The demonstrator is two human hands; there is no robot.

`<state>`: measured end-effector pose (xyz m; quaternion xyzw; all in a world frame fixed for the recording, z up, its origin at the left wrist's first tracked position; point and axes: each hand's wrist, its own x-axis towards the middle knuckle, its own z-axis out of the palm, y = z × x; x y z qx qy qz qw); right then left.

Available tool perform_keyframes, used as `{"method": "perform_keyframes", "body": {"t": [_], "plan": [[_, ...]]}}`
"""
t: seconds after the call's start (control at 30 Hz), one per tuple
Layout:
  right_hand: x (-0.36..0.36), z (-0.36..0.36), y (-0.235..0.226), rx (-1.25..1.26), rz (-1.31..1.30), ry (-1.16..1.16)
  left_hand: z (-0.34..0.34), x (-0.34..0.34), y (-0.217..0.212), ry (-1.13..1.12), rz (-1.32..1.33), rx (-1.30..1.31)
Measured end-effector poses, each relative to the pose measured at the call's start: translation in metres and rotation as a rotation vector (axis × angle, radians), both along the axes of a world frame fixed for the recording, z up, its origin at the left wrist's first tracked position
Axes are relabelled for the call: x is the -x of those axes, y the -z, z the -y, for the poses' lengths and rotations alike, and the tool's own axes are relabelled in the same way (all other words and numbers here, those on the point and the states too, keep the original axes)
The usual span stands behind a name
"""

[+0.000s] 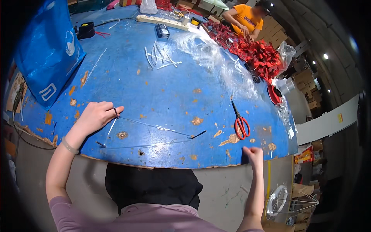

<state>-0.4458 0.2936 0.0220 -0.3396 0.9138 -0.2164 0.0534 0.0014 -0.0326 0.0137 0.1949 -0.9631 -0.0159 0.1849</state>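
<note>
- At the table's [166, 96] near left, the left hand [96, 116] curls against a black pin [116, 113]; its grasp cannot be told.
- Near centre, the clear strand [159, 127] seems already stretched between pins; remaining steps unclear.
- Near right, the right hand [254, 155] is clenched, contents hidden.

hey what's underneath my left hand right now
The worn blue tabletop shows around your left hand, which appears to touch a thin black rod. Anything directly beneath the hand is covered.
</note>
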Motion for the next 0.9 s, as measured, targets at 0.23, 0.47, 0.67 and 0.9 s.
{"method": "perform_keyframes", "body": {"t": [0.23, 0.47, 0.67, 0.9], "plan": [[-0.024, -0.108, 0.003, 0.021, 0.053, 0.235, -0.001, -0.017, -0.041, 0.043, -0.088, -0.18], [-0.067, -0.257, 0.016, -0.03, 0.404, 0.501, -0.115, 0.051, -0.065, 0.145, -0.487, -0.252], [-0.095, -0.329, 0.01, 0.041, 0.505, 0.622, -0.167, 0.156, 0.03, -0.01, -0.151, -0.241], [-0.14, -0.331, -0.021, -0.22, 0.584, 0.701, -0.174, 0.164, 0.019, -0.163, -0.061, -0.19]]}}
